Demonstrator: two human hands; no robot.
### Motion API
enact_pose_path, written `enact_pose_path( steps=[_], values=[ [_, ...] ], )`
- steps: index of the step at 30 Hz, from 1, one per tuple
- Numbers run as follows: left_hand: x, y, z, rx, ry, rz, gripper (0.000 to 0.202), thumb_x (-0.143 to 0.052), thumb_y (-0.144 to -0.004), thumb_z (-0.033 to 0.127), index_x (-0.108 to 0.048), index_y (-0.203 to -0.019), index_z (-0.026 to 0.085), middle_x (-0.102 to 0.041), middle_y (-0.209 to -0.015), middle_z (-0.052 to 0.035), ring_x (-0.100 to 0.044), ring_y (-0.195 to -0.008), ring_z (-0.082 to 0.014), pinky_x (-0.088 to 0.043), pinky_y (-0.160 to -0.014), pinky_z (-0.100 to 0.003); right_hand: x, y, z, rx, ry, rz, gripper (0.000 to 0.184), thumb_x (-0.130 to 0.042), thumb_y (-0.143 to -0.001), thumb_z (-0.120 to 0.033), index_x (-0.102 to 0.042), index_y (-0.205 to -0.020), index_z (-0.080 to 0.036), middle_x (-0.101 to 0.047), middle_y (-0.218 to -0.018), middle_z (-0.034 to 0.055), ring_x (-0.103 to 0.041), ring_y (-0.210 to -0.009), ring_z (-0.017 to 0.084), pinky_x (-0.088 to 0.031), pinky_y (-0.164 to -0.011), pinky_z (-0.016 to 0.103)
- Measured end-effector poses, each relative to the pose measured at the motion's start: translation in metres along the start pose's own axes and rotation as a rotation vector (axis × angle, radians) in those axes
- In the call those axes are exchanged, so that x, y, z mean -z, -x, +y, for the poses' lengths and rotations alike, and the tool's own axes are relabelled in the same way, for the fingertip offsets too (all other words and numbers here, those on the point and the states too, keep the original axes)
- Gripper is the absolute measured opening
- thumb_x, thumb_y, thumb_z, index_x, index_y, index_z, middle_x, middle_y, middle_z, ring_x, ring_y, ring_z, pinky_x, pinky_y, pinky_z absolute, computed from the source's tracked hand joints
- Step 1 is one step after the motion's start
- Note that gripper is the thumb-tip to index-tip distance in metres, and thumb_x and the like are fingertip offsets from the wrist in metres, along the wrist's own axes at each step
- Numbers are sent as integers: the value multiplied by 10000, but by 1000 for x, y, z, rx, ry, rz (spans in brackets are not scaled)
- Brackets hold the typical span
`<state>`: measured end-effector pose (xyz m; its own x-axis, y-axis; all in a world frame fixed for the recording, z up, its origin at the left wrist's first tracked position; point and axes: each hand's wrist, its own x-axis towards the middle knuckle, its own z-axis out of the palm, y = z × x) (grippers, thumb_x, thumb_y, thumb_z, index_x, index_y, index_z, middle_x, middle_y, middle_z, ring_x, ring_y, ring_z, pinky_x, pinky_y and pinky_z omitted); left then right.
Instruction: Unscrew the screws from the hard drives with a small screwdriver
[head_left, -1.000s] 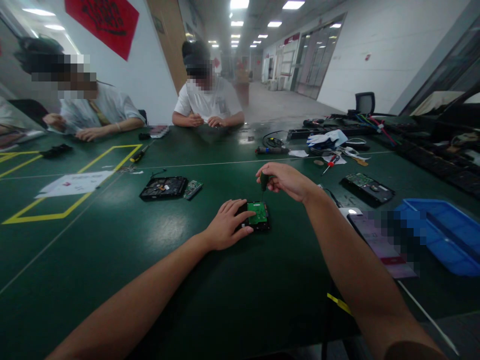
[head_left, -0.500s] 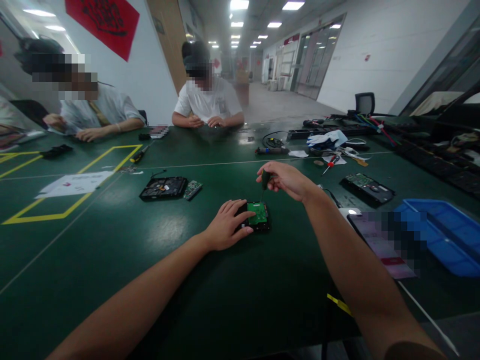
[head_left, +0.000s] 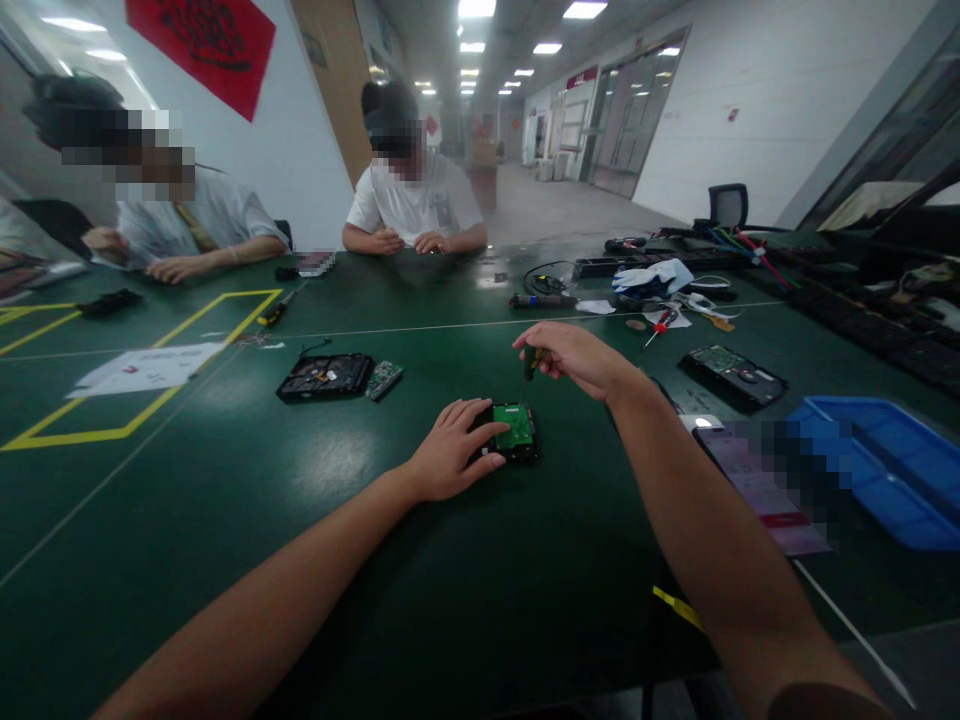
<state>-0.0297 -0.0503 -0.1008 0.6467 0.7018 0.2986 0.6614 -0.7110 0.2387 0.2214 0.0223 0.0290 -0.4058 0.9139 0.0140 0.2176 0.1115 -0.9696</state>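
A hard drive (head_left: 531, 450) with a green circuit board (head_left: 516, 428) facing up lies on the table in front of me. My left hand (head_left: 455, 447) rests over its left part, fingers spread and thumb along the near side. Above the drive's far right corner, my right hand (head_left: 566, 357) is closed around a screwdriver (head_left: 531, 362) with a dark green handle. Its thin shaft points down, the tip at the board's far edge near the corner; whether it sits in a screw is too small to tell.
To the left lie another hard drive (head_left: 326, 377) and a loose circuit board (head_left: 384, 380). On the right are a third drive (head_left: 733, 377), a phone (head_left: 761, 480), a blue tray (head_left: 892, 410), a red screwdriver (head_left: 660, 325) and gloves (head_left: 652, 277). Two people sit across the table.
The screwdriver's handle looks slightly turned in my right hand, with a bit of yellow now showing on it. My left hand and the drive keep their places.
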Motion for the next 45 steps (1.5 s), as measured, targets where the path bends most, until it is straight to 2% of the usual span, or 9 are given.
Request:
enact_pose_path(
  steps=[4, 7, 15, 18, 21, 28, 34, 37, 45],
  values=[
    [0, 0, 0, 0, 1, -3, 543, -477, -1031, 582, -534, -1499, 313, -349, -1642, -104, -339, -1500, -355, -265, -1236, -605, 0, -1, 1, -21, -20, 21, 139, -676, -881, -338, -678, -832, -208, -627, -764, 36, -536, -624, 140, -397, -496, 259],
    [1, 0, 0, -3, -11, -8, 542, -466, -1036, 579, -538, -1496, 302, -338, -1646, -113, -327, -1509, -352, -255, -1240, -603, -2, -1, 1, -63, -60, 11, 174, -703, -876, -354, -621, -799, -221, -617, -728, 22, -558, -609, 143, -427, -506, 265],
    [1, -1, 1, -5, -5, 6, 529, -487, -1030, 565, -549, -1484, 299, -352, -1639, -115, -342, -1500, -367, -258, -1240, -608, -4, 4, -3, -66, -115, -28, 200, -716, -921, -381, -596, -914, -221, -667, -851, 48, -631, -635, 148, -463, -509, 267],
    [2, -1, 2, -4, -6, -6, 538, -474, -1034, 572, -545, -1488, 292, -345, -1641, -120, -339, -1504, -362, -255, -1243, -604, -1, 6, -5, -52, -140, -73, 125, -673, -950, -330, -637, -945, -210, -691, -960, 73, -660, -675, 146, -484, -528, 259],
    [3, -1, 2, -3, -3, -7, 537, -476, -1032, 575, -545, -1485, 295, -343, -1643, -117, -333, -1508, -359, -260, -1242, -601, -1, 7, -7, -68, -160, -101, 139, -630, -962, -335, -682, -998, -212, -714, -1039, 97, -677, -698, 163, -493, -525, 269],
    [4, -1, 4, 4, 10, -8, 539, -473, -1033, 575, -545, -1488, 297, -347, -1643, -111, -346, -1495, -364, -260, -1241, -606, -5, 2, -4, -101, -176, -20, 138, -567, -930, -302, -652, -929, -193, -758, -1028, 130, -621, -627, 155, -435, -476, 268],
    [2, -1, 3, 4, 1, -10, 533, -471, -1035, 574, -545, -1485, 300, -348, -1643, -111, -331, -1508, -352, -239, -1249, -604, -3, 1, 0, -32, -104, -39, 200, -540, -928, -294, -710, -916, -189, -715, -926, 93, -555, -606, 128, -376, -459, 254],
    [1, -1, 2, 4, 3, -4, 531, -494, -1027, 565, -549, -1482, 299, -352, -1642, -114, -338, -1505, -356, -245, -1246, -602, -3, 3, -2, -22, -111, -48, 190, -559, -918, -301, -716, -939, -198, -706, -945, 90, -557, -593, 128, -356, -444, 264],
    [2, -1, 1, 2, 11, -10, 534, -498, -1025, 564, -547, -1486, 300, -356, -1639, -115, -342, -1501, -368, -255, -1239, -617, -5, 1, -1, -74, -151, -12, 136, -557, -932, -319, -630, -913, -206, -751, -1003, 124, -604, -633, 159, -417, -475, 275]
  ],
)
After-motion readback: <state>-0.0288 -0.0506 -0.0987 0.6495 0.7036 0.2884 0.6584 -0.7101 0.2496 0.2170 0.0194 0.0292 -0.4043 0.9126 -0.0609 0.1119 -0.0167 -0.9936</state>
